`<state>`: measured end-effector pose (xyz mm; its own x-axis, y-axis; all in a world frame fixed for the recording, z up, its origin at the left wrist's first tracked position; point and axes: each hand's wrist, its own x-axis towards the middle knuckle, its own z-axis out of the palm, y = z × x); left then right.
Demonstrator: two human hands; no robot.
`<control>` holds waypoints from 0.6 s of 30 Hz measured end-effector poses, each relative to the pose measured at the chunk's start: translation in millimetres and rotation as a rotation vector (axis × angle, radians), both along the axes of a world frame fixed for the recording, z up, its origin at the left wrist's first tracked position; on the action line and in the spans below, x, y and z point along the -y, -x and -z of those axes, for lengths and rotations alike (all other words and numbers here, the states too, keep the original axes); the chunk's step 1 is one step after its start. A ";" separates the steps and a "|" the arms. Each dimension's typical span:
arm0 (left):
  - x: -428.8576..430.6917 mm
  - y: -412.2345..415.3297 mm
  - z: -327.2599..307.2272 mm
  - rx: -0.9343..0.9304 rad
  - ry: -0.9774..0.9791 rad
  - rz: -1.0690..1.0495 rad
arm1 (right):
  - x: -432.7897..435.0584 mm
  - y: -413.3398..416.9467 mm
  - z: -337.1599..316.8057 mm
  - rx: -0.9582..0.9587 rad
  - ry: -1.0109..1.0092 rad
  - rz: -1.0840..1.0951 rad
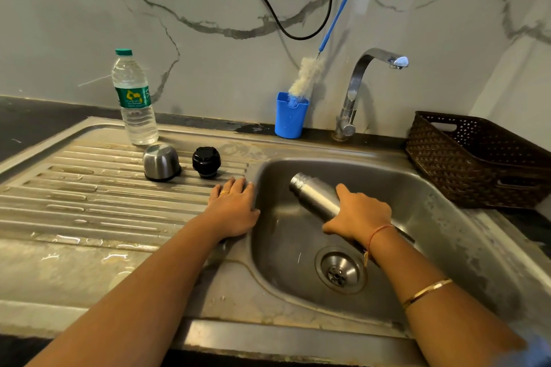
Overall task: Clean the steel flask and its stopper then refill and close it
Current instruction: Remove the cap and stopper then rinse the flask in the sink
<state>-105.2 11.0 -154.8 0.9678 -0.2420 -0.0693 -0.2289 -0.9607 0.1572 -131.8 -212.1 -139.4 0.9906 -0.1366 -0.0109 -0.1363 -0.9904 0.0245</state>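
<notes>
We're gripping the steel flask (pixel 316 197) with our right hand (pixel 359 213), fingers wrapping its body. It's tilting inside the sink basin (pixel 402 188), open mouth pointing far-left. Our left hand (pixel 234 208) is lying flat on the drainboard (pixel 104 205) at the basin's left edge, fingers relaxed, grasping nothing. Black stopper (pixel 206 161) and steel cup (pixel 161 161) are sitting on the drainboard, just beyond that hand.

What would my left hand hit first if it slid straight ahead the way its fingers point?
Probably the black stopper, standing on the drainboard just ahead of the left hand. It sits slightly left of that line, so the hand might only graze it.
</notes>
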 end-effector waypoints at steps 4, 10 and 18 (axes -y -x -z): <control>-0.1 0.4 0.2 -0.007 -0.007 -0.003 | 0.8 5.6 0.2 -0.155 0.095 -0.016; -0.4 1.3 -0.2 -0.008 -0.010 -0.002 | 4.1 4.1 -2.5 -0.086 -0.003 -0.007; -0.5 3.6 -1.4 -0.009 -0.009 -0.002 | 5.4 5.6 -1.2 -0.126 0.016 -0.037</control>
